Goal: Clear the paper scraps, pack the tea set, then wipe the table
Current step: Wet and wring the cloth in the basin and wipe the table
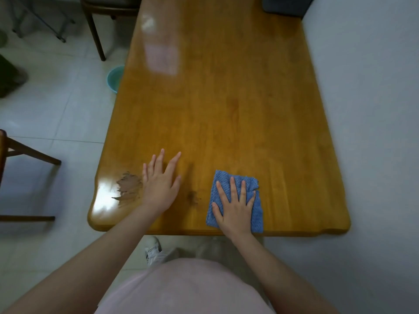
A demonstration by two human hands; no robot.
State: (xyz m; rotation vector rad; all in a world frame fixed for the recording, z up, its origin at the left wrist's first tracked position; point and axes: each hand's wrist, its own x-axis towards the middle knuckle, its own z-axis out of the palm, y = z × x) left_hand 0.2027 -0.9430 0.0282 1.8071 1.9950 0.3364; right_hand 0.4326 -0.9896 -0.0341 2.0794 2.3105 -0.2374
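Blue textured square cloth point(235, 200) lies flat on glossy orange-brown wooden surface point(226, 98), near front edge, right of centre. Right hand point(234, 206) presses cloth, fingers straight, spread. Left hand point(159, 185) flat on bare wood beside worn patch point(129, 188), fingers straight. Long stretch of wood beyond hands. Teal basin point(115, 78) on floor by left edge.

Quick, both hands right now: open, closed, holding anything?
Left hand: open, flat on the table.
Right hand: open, fingers straight, pressing the blue cloth.
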